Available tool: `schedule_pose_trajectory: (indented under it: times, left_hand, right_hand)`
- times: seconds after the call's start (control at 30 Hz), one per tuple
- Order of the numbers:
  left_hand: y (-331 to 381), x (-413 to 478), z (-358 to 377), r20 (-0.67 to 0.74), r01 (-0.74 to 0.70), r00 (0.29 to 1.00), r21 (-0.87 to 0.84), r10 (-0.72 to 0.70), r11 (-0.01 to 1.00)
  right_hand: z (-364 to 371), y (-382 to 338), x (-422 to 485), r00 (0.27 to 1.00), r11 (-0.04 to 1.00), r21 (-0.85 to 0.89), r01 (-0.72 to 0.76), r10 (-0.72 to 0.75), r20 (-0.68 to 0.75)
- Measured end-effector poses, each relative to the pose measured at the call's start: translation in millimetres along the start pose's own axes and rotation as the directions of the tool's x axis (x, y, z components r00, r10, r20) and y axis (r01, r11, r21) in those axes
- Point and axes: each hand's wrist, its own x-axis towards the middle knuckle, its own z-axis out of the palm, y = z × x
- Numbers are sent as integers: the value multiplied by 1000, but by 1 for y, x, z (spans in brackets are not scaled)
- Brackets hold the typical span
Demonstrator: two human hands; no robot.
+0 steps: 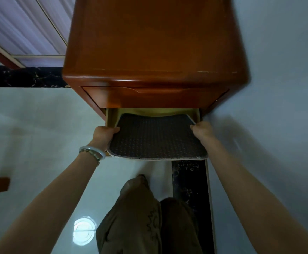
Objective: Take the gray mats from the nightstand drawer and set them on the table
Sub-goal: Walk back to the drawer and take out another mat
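At the foot of the wooden nightstand (155, 43), in the one head view we had, the lower drawer (111, 114) stood pulled out beneath a closed upper drawer front, and we held the gray mats (156, 138) over it by their two side edges. Our left hand (104, 133) was closed on the left edge, thumb over the top face and fingers hidden beneath; our right hand (202, 130) was closed on the right edge near the far corner in the same way. We judged this two-sided hold was chosen because the mats are soft: their middle sagged slightly between our hands, and a single hand would have let them fold. The near edge with its pale stitched border already overhung the drawer front, while the far edge was still inside the drawer against its yellowish interior, so we reckoned the lift was under way but not complete. Whether we held one mat or several stacked we could not tell, as only the top face showed. A bracelet (92, 152) sat on our left wrist, clear of the mats. No table appeared in the view, so the setting-down was still ahead, and we would need to turn away from the nightstand to find it.
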Motion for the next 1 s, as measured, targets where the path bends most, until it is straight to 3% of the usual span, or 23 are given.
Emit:
schedule_pose_trajectory:
  times: [0.23, 0.53, 0.77, 1.0]
  left_hand:
    - [17, -151, -67, -53, 10, 999, -70, -14, 997]
    - [21, -341, -154, -37, -59, 998, -233, 52, 971]
    - [5, -479, -214, -143, -146, 985, -391, 97, 909]
    - [-28, -564, -269, -209, -200, 973, -541, 100, 817]
  right_hand:
    - [-90, -13, -147, 999, 999, -24, 31, -31, 8]
    - [-192, -30, -340, 982, 983, 10, 185, -184, -51]
    - [-231, -26, -460, 958, 950, 123, 287, -283, -51]
    - [-240, -43, -538, 868, 855, 147, 497, -485, -108]
